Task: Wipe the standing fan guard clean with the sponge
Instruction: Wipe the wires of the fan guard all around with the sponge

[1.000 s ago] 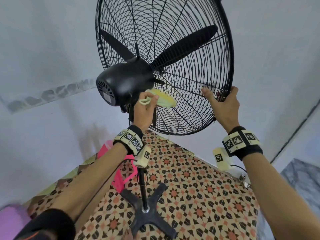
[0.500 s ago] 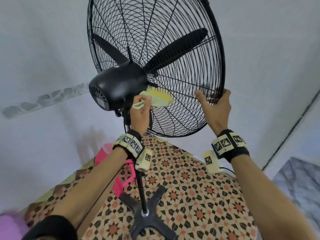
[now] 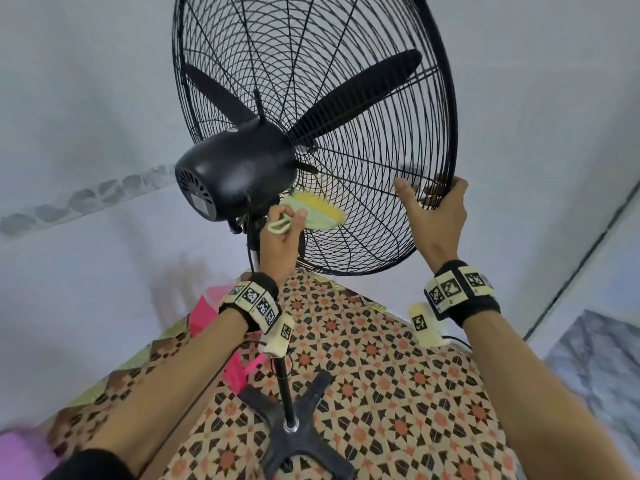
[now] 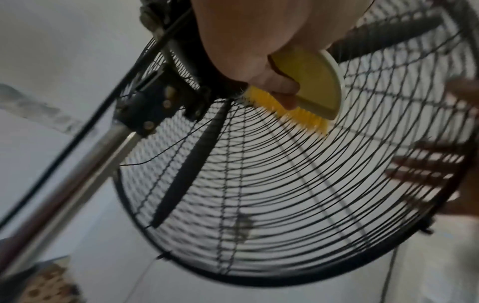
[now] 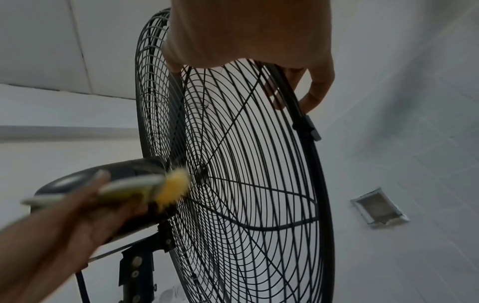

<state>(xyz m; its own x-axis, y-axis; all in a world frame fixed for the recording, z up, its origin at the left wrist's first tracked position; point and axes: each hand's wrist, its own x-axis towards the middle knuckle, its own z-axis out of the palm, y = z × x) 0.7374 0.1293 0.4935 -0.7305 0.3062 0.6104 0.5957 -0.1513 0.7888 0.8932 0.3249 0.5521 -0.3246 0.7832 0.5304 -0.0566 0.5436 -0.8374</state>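
The black wire fan guard (image 3: 363, 202) is seen from behind and below. My left hand (image 3: 280, 233) grips the sponge (image 3: 315, 209), a pale green scrubber with yellow bristles, just below the motor housing (image 3: 235, 171). Its bristles press on the rear guard wires near the hub, as the sponge (image 4: 311, 82) shows in the left wrist view. My right hand (image 3: 433, 209) holds the guard's right rim, fingers curled round the rim (image 5: 298, 98) and thumb on the rear wires. The blades sit still inside the guard (image 5: 246, 164).
The fan's steel pole (image 3: 284, 386) runs down to a black cross base (image 3: 294, 441) on a patterned floor (image 3: 381, 393). A pink object (image 3: 214, 306) lies left of the pole. White walls stand close behind and to the right; a cable hangs by the pole.
The sponge stays against the rear guard under the motor, shifting only slightly. My right hand keeps its hold on the rim. The head view has drifted a little.
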